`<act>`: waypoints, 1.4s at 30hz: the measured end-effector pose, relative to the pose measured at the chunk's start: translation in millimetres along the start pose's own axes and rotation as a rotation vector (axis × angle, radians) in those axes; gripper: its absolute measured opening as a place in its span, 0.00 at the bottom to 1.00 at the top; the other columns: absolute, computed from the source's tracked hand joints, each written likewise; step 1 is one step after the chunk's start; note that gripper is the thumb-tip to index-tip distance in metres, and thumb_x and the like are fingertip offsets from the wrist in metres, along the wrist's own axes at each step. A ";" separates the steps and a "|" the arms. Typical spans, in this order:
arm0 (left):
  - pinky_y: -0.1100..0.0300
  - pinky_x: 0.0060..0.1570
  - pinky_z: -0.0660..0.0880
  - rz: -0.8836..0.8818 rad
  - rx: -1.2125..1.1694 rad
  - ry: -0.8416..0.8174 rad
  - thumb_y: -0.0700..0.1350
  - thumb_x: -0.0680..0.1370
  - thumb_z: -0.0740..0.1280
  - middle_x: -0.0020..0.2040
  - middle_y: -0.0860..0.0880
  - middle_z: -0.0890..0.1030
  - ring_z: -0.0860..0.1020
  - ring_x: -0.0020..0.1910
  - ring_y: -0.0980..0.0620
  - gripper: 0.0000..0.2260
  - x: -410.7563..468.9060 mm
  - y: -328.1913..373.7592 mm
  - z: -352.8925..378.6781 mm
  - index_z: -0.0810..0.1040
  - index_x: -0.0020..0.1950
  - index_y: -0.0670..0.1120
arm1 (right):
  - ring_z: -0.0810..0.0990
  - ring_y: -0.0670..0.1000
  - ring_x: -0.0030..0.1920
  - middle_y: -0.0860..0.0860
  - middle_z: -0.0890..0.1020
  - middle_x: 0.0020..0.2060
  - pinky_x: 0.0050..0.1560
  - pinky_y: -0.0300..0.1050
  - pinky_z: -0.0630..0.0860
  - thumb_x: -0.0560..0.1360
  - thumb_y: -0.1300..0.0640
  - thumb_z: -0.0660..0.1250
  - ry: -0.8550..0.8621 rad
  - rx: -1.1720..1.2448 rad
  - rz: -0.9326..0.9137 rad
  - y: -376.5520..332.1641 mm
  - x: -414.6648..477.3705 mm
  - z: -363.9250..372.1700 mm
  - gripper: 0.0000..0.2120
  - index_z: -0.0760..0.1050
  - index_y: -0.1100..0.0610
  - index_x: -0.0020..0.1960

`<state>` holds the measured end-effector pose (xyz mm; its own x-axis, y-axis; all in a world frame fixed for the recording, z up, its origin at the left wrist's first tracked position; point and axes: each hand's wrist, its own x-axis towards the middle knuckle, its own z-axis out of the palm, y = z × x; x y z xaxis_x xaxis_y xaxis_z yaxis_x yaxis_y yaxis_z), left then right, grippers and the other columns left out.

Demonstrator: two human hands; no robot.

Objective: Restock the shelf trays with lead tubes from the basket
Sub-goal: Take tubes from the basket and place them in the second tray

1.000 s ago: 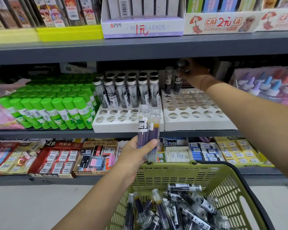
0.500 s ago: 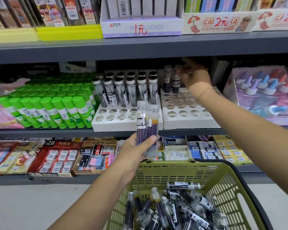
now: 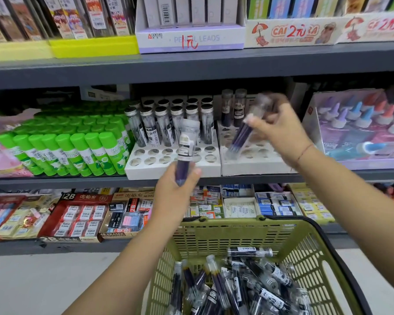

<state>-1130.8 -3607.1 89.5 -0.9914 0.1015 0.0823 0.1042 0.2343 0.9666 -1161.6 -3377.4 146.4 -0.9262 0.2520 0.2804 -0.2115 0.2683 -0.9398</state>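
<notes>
Olive-green basket [image 3: 248,233], white trays [image 3: 168,165], bright green glue sticks [image 3: 62,151], dark purple lead tubes [image 3: 225,289].

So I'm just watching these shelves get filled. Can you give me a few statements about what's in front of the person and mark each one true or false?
1. The left hand holds a clear plastic lead tube upright. True.
2. The right hand is empty. False: it grips a tilted lead tube over the right white holed tray.
3. The olive-green plastic basket is empty. False: many loose tubes lie in it.
4. The green-capped glue sticks stand to the left of the left white holed tray. True.
</notes>
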 end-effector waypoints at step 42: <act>0.51 0.75 0.52 0.088 0.289 -0.043 0.58 0.79 0.56 0.76 0.48 0.61 0.54 0.77 0.52 0.24 12.5 -19.1 -8.4 0.66 0.72 0.48 | 0.78 0.61 0.55 0.58 0.76 0.62 0.58 0.49 0.72 0.75 0.56 0.68 -0.006 -0.854 -0.094 43.5 119.9 -15.8 0.30 0.59 0.54 0.73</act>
<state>-1145.9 -3618.4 74.2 -0.9739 0.1734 0.1462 0.2139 0.4875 0.8465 -1277.0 -3320.8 142.3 -0.9188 0.1894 0.3463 0.0177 0.8962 -0.4433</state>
